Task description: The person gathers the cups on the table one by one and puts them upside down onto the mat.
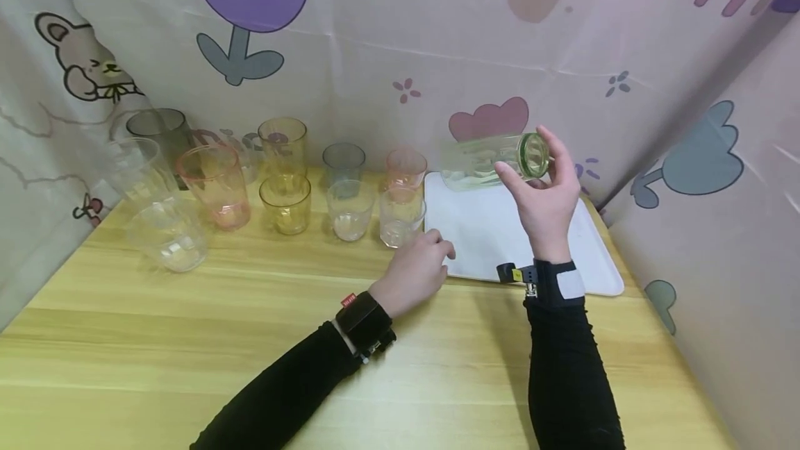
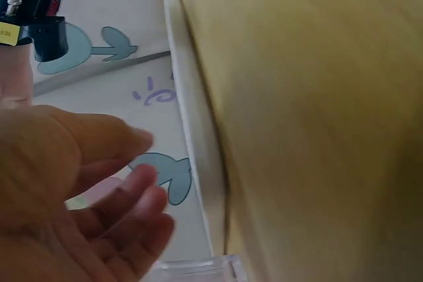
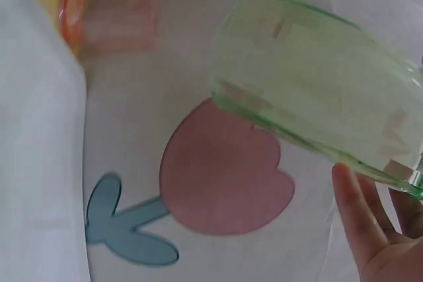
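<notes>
My right hand (image 1: 550, 203) grips a tall pale-green glass (image 1: 484, 162) by its thick base. The glass lies almost sideways in the air over the back of a white tray (image 1: 519, 228), its mouth toward the left. In the right wrist view, the fingers (image 3: 357, 209) press against the lower side of the green glass. My left hand (image 1: 417, 271) is beside the tray's left front corner, just in front of a short clear glass (image 1: 400, 217). The left wrist view shows its fingers (image 2: 135, 236) loosely bent around nothing, with that glass's edge below them.
Left of the tray stand several glasses: a pink one (image 1: 406, 167), a grey one (image 1: 344, 162), a clear one (image 1: 351, 210), a short amber one (image 1: 285, 205) and a tall pink one (image 1: 215, 186). Tall clear glasses (image 1: 169, 238) are farther left. A patterned curtain (image 1: 375, 33) backs the table.
</notes>
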A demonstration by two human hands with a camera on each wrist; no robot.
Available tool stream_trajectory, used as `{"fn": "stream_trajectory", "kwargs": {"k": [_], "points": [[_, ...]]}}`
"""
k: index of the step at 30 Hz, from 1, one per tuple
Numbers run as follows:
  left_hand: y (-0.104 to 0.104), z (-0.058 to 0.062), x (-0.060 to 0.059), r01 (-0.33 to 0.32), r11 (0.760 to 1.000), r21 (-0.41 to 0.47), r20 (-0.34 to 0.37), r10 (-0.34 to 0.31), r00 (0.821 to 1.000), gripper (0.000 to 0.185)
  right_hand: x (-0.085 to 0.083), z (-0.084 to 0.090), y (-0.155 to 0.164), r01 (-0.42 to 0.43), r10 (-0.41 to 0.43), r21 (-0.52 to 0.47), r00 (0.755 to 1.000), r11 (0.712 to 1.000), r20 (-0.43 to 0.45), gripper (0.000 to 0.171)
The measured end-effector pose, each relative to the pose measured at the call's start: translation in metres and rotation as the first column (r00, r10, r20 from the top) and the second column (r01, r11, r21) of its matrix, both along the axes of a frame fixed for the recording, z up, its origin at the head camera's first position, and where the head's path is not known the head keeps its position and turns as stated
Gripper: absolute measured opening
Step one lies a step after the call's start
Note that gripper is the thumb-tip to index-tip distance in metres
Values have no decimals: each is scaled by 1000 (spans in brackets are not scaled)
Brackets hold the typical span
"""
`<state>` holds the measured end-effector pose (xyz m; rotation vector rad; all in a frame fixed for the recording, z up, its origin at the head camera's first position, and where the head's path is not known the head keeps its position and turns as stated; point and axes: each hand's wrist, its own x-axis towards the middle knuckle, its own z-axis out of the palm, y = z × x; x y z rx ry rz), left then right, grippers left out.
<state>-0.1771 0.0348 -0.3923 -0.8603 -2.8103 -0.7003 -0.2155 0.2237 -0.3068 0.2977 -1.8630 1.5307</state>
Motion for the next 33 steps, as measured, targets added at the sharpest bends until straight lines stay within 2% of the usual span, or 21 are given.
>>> {"fn": "stream_trajectory", "kwargs": {"k": [2, 5, 10, 15, 18, 26, 30, 33], "points": [[2, -2, -3, 16, 998, -64, 24, -14, 1000, 26, -5, -4, 7, 80, -81, 119, 997, 990, 4, 67], [3, -5, -6, 47, 990, -130, 31, -43, 999, 33, -15, -9, 23, 164, -173, 278, 985, 947, 10, 67], [2, -8, -7, 64, 987, -149, 43, -58, 997, 34, -38, -11, 53, 191, -254, 461, 964, 866, 77, 68], [1, -9, -9, 63, 986, -153, 48, -57, 997, 32, -57, -5, 84, 117, -282, 550, 932, 827, 226, 75], [2, -9, -10, 64, 985, -160, 39, -58, 998, 32, -66, -1, 100, 80, -308, 584, 902, 808, 303, 78], [3, -8, -9, 49, 982, -180, 51, -40, 998, 29, -87, -6, 139, 48, -387, 691, 855, 722, 345, 77], [3, -8, -9, 44, 981, -190, 48, -36, 998, 28, -92, -12, 155, 33, -427, 739, 834, 672, 351, 78], [3, -8, -9, 44, 980, -196, 39, -37, 999, 27, -94, -16, 166, 33, -457, 763, 817, 646, 351, 78]]}}
